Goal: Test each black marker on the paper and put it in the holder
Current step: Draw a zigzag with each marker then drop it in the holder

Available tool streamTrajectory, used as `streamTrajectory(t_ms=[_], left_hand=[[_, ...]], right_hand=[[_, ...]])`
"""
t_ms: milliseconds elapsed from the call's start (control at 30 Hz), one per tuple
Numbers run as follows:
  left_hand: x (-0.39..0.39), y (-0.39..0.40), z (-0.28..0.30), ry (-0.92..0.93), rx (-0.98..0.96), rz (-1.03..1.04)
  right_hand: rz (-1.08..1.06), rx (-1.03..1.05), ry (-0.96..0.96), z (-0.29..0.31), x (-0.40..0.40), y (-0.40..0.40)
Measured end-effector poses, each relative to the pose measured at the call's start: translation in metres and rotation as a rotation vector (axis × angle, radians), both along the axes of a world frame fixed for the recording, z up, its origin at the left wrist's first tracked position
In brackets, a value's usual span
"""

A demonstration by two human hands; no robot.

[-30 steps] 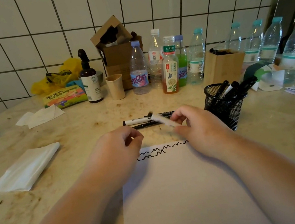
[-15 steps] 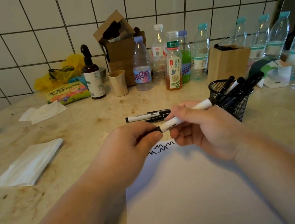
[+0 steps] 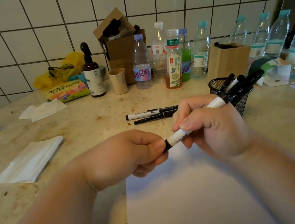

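Marker [image 3: 181,135] is in the air over the top edge of the paper [image 3: 186,193], held between both hands, not touching the table [image 3: 89,122]. Right hand [image 3: 210,128] wraps the white barrel, fingers curled round it, thumb on top. Left hand [image 3: 122,155] pinches the black end nearest the body, presumably the cap; can't tell if it's fully seated or half off.

Long axis runs from lower left to upper right, and the far black end points almost straight at the mesh holder [image 3: 232,95], which sits just beyond the right hand. So the right hand is the nearer one for the drop. The holder already has several markers in it, all leaning right.

Two more markers [image 3: 151,115] lie flat on the table beyond the hands, side by side, axes roughly left-right, slightly closer to the left hand.

My read: either capping before the drop or uncapping before a test. The visible paper is blank and the hands cover its top edge.
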State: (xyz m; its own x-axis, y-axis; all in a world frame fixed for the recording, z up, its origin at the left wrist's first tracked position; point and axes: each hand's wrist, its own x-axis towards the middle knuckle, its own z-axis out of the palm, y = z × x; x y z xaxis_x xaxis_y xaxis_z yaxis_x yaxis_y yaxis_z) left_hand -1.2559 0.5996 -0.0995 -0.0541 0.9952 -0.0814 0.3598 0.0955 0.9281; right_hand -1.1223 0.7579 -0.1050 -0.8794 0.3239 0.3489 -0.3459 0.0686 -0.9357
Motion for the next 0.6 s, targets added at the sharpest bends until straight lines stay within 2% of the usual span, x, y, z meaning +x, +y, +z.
streamTrajectory(t_ms=[100, 167, 233, 333, 367, 400, 433, 500, 533, 600], left_hand=[[-0.004, -0.003, 0.001, -0.087, -0.072, -0.091], [-0.003, -0.002, 0.000, -0.075, -0.076, -0.047], [-0.001, 0.002, -0.001, 0.109, -0.032, 0.070], [-0.011, 0.000, -0.003, 0.663, -0.028, 0.254], [-0.017, -0.001, -0.003, 0.771, -0.061, 0.339], [-0.022, -0.003, -0.005, 0.778, -0.069, 0.441], [-0.025, -0.003, -0.005, 0.719, -0.042, 0.542], [-0.024, 0.004, -0.007, 0.612, 0.050, 0.692], [-0.021, 0.008, -0.009, 0.626, 0.066, 0.727], [-0.016, 0.015, -0.015, 0.697, 0.041, 0.734]], right_hand=[[0.058, 0.017, 0.040, 0.001, 0.001, -0.002], [0.023, 0.033, 0.031, 0.001, 0.001, -0.002], [-0.062, 0.045, 0.017, 0.001, -0.002, -0.002], [-0.326, -0.110, 0.153, 0.003, -0.003, 0.013], [-0.410, -0.192, 0.207, 0.005, 0.000, 0.022], [-0.467, -0.214, 0.211, 0.007, 0.003, 0.029], [-0.492, -0.168, 0.148, 0.008, 0.003, 0.032], [-0.453, 0.065, -0.128, 0.002, -0.001, 0.030], [-0.411, 0.171, -0.261, -0.003, -0.004, 0.026], [-0.389, 0.248, -0.411, -0.010, -0.010, 0.019]])
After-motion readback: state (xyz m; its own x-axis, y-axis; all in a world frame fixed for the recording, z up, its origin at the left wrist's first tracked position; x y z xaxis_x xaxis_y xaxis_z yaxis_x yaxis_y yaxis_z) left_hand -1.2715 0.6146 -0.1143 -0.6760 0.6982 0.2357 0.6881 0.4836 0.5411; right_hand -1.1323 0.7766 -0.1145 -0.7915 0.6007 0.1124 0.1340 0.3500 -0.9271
